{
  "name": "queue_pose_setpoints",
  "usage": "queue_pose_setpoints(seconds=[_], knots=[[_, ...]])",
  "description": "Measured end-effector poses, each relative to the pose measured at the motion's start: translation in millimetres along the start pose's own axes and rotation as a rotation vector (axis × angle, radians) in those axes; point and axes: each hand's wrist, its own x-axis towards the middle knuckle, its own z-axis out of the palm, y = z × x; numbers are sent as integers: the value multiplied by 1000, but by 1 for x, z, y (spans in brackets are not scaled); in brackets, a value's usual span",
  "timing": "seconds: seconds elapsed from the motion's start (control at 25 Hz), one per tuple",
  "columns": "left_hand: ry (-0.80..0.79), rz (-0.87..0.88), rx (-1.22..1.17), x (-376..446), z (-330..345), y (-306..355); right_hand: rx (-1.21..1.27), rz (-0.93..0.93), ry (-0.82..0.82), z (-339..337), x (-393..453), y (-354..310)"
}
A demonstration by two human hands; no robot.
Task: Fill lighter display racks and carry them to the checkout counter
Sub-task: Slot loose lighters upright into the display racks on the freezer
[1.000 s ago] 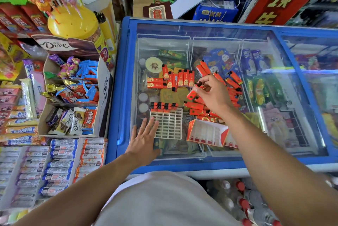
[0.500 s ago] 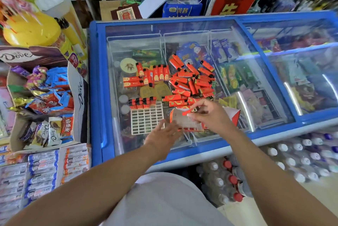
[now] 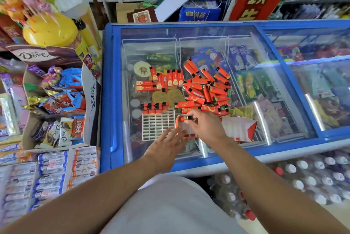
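A white grid rack point(image 3: 158, 124) lies on the freezer's glass lid point(image 3: 265, 89), with several orange-red lighters standing in its top row point(image 3: 155, 107). A loose pile of the same lighters point(image 3: 206, 86) lies behind it. My right hand point(image 3: 205, 124) pinches one lighter point(image 3: 186, 118) over a second rack in a red-and-white box point(image 3: 182, 128). My left hand point(image 3: 166, 146) reaches toward that box's near edge with fingers spread and blurred. Another red-and-white box point(image 3: 239, 129) sits to the right.
A Dove chocolate display carton point(image 3: 56, 101) and candy bars point(image 3: 47, 173) stand left of the freezer. A yellow lollipop stand point(image 3: 49, 29) is at the back left. Bottled drinks point(image 3: 295, 180) sit on the floor by the freezer's front.
My right hand has come back from the pile with one lighter to the boxed rack. My left hand has moved from beside the white rack toward the box.
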Motion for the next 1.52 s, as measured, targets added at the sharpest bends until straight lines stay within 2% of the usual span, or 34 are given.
queue_pose_setpoints(seconds=[0.16,0.4,0.56,0.72,0.88,0.96,1.12,1.2,1.4,1.52], knots=[[40,7,-22,-9,9,-7,-65,-25,-4,10,4,3],[203,-142,-316,-7,3,-9,-76,-74,-13,8,12,1],[102,-235,-357,-6,9,-12,-66,-88,11,10,15,5],[-3,-188,-318,-3,15,-12,-36,-129,45,11,14,7],[-75,-171,-275,-1,20,-13,87,-186,228,3,18,3],[-100,-174,-252,0,18,-13,36,-102,162,-7,38,4],[-146,-192,-266,4,15,-12,-192,-59,-198,1,85,10],[-160,-192,-277,6,14,-12,-257,-67,-308,11,102,11],[-139,-168,-318,3,12,-14,-334,-70,-326,26,118,6],[-108,-150,-369,0,13,-17,-260,-89,-240,13,112,1]])
